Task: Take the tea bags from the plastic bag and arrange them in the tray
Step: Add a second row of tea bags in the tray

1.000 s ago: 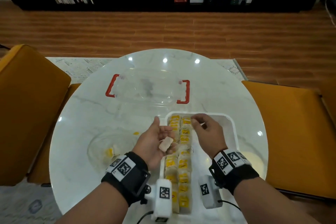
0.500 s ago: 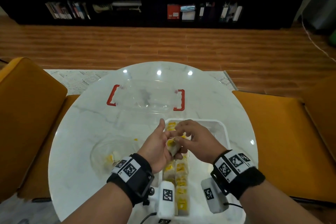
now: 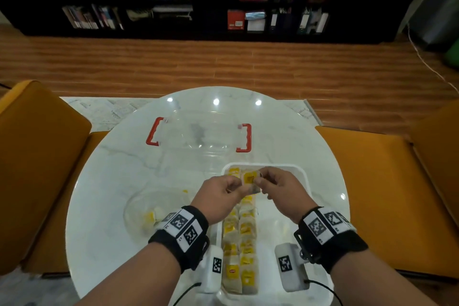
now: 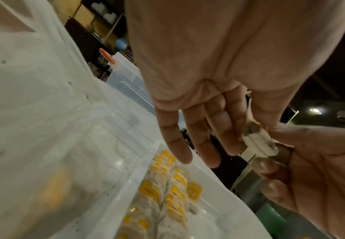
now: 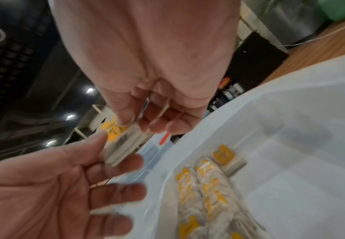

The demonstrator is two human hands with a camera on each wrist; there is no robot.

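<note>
Round white marble table in a room with a wood floor and dark bookshelves; orange chairs sit on either side. On the table's near half lies a white tray holding two neat rows of tea bags with yellow tags along its left part, while its right part is bare. To the left of the tray lies a crumpled clear plastic bag with what looks like a few yellow-tagged bags inside. Farther back rests a clear lid with red handles.

Both hands meet above the far end of the tray. The left hand and right hand each pinch one tea bag between thumb and fingertips, holding it in the air between them, its yellow tag facing up. From the right wrist view, the same tea bag sits at the fingertips of both hands, and the left hand's other fingers are spread loosely.

Judging from this, the bag is being straightened before joining the rows. Pulling too hard from both sides could tear the thin paper or tug the tag off its string. Letting go carelessly could drop it crooked onto the rows and knock neighbouring bags out of line.
</note>
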